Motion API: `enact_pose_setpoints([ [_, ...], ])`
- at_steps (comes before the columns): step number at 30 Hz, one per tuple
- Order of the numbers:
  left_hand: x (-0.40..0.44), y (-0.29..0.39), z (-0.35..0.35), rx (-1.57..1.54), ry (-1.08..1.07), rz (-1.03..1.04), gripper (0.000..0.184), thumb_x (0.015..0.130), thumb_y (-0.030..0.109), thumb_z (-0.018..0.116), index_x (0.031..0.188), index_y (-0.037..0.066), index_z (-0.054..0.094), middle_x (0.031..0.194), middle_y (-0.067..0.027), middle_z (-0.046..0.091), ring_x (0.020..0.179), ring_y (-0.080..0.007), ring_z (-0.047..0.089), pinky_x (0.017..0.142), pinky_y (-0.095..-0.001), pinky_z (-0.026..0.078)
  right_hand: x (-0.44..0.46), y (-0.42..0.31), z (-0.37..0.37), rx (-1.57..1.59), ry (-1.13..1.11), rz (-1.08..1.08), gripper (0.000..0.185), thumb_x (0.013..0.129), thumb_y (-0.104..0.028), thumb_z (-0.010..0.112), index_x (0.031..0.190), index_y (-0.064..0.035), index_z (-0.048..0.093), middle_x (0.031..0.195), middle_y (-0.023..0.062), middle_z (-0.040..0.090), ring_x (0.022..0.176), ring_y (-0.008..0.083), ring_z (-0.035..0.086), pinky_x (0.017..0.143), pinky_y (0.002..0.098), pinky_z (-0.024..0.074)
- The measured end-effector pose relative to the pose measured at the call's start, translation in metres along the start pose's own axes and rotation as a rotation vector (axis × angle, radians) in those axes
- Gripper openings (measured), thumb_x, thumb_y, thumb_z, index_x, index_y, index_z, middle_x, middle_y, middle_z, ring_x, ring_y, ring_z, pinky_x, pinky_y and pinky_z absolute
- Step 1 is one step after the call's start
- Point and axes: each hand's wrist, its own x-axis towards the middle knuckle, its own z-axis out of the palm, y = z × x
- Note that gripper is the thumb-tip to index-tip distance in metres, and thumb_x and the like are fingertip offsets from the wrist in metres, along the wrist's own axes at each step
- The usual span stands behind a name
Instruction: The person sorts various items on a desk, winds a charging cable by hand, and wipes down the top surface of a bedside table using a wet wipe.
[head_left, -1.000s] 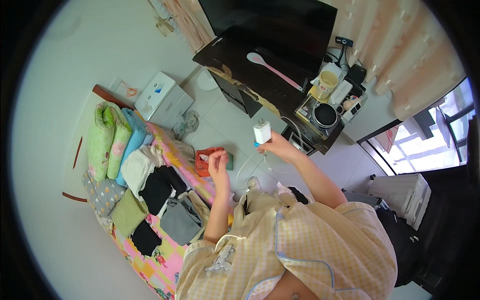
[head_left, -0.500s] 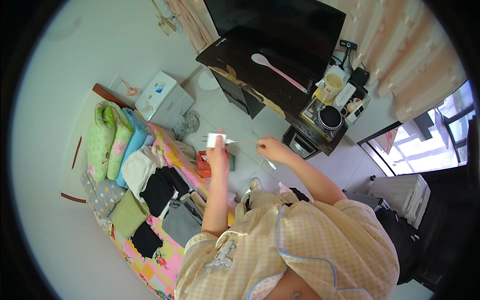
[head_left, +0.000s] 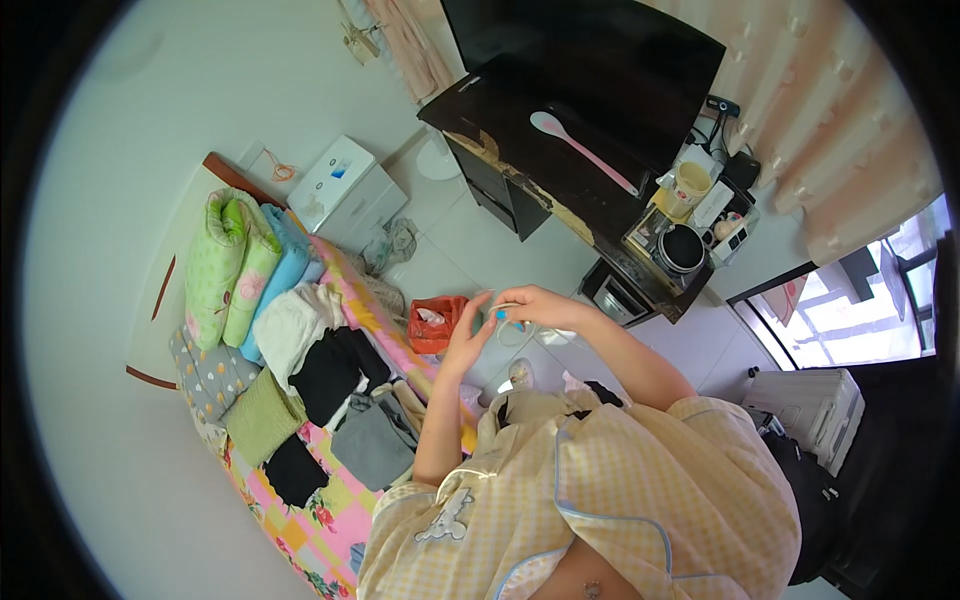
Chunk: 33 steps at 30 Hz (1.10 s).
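- Pale floor tiles [head_left: 448, 232] were edged by a floral bed [head_left: 322, 545].
- Thin white cable [head_left: 512, 343] was pinched by right hand [head_left: 540, 307], looped under bent fingers; left hand's [head_left: 466, 345] grip couldn't be told.

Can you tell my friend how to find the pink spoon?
Find the big black screen. On the dark desk in front of it lies the spoon. Unlike the yellowish tub near its handle's end, it lies flat: long pink handle, pale rounded end.
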Motion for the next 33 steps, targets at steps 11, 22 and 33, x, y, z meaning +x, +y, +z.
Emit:
enact_pose_setpoints([
  [11, 0.006, 0.016, -0.026, -0.755, -0.13, -0.105, 0.036, 0.087, 0.025, 0.04, 0.056, 0.006, 0.041, 0.047, 0.0022, 0.031, 0.044, -0.0085, 0.028, 0.042, -0.0213, 0.024, -0.004, 0.018, -0.034, -0.344, 0.189, 0.074, 0.015, 0.078, -0.011, 0.047, 0.087, -0.0031, 0.057, 0.065, -0.001, 0.052, 0.06, 0.006, 0.048, 0.054, 0.0208, 0.0392],
  [22, 0.011, 0.068, -0.052, -1.065, 0.159, 0.199, 0.05, 0.086, 0.006, 0.039, 0.132, 0.008, 0.021, 0.072, -0.0029, 0.048, 0.041, -0.0051, 0.031, 0.036, -0.0181, 0.026, -0.02, 0.058, -0.053, -0.456, -0.101, 0.308, 0.02, 0.081, -0.019, 0.044, 0.081, -0.0055, 0.059, 0.062, 0.0029, 0.055, 0.063, 0.0097, 0.052, 0.057, 0.0241, 0.0406],
  [33, 0.018, 0.076, 0.004, 0.258, -0.34, -0.069, 0.038, 0.09, 0.027, 0.037, 0.116, 0.0, 0.045, 0.09, -0.0127, 0.058, 0.078, -0.0157, 0.057, 0.073, -0.0267, 0.044, 0.002, -0.012, 0.008, -0.927, -0.014, -0.266, 0.02, 0.077, -0.025, 0.053, 0.086, -0.0082, 0.059, 0.077, 0.0077, 0.06, 0.076, 0.028, 0.057, 0.068, 0.0369, 0.0437],
])
